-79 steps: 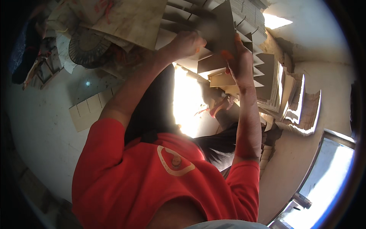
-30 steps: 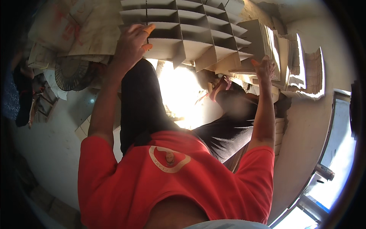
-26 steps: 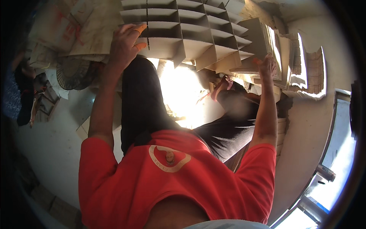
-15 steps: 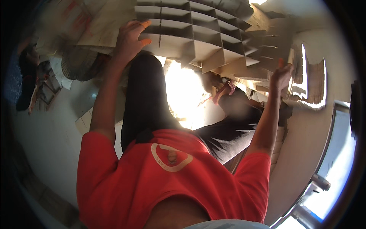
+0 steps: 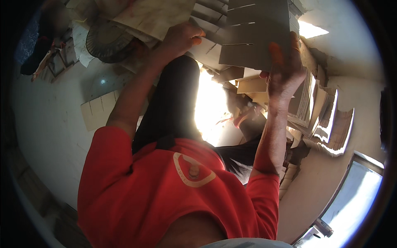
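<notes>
Slotted cardboard sheet [image 5: 254, 37] is in the right hand [image 5: 286, 78], whose fingers are closed on its lower right corner. The left hand [image 5: 181, 38], fingers curled, is at the paler cardboard strips [image 5: 209, 51]; whether it grips one, I cannot tell. Farther out are a flat board [image 5: 159, 16], left, and stacked cardboard [image 5: 305, 101], right.

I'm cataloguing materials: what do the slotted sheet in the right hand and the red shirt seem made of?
Slotted sheet: probably cardboard, matt grey, judging by its stiff flatness and straight slits. Red shirt: likely cloth, matt, draping in soft folds; fibre unclear.
</notes>
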Demonstrator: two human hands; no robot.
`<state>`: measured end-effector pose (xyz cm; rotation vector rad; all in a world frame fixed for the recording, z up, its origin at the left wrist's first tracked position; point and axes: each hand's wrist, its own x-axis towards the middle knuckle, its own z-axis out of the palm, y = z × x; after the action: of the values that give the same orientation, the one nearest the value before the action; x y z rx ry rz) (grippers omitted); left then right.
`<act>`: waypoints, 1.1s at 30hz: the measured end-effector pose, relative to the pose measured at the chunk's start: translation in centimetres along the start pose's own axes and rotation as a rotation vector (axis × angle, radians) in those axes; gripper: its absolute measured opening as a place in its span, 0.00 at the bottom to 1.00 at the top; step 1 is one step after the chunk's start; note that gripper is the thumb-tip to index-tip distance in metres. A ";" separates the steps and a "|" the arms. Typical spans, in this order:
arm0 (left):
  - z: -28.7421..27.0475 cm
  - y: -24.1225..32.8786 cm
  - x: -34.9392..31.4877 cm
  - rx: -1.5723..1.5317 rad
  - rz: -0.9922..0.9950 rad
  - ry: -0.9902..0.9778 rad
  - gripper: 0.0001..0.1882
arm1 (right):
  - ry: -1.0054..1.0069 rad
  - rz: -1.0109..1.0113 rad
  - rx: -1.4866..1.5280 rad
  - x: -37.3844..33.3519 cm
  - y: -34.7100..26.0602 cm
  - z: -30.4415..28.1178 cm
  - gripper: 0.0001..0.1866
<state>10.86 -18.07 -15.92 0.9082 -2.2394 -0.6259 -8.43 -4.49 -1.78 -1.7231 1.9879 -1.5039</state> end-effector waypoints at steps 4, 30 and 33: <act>0.1 -0.1 0.2 0.016 0.006 -0.019 0.10 | 0.002 -0.009 -0.092 0.3 -0.4 2.2 0.22; 0.4 -0.7 0.9 -0.014 0.025 -0.014 0.11 | -0.086 -0.216 -0.295 -0.3 1.1 6.5 0.20; 0.3 -0.6 1.1 -0.020 0.015 -0.018 0.11 | -0.122 -0.220 -0.295 0.5 0.4 6.8 0.19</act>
<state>10.30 -19.26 -16.09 0.8786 -2.2494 -0.6516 -4.60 -8.90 -5.23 -2.1550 2.0990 -1.1696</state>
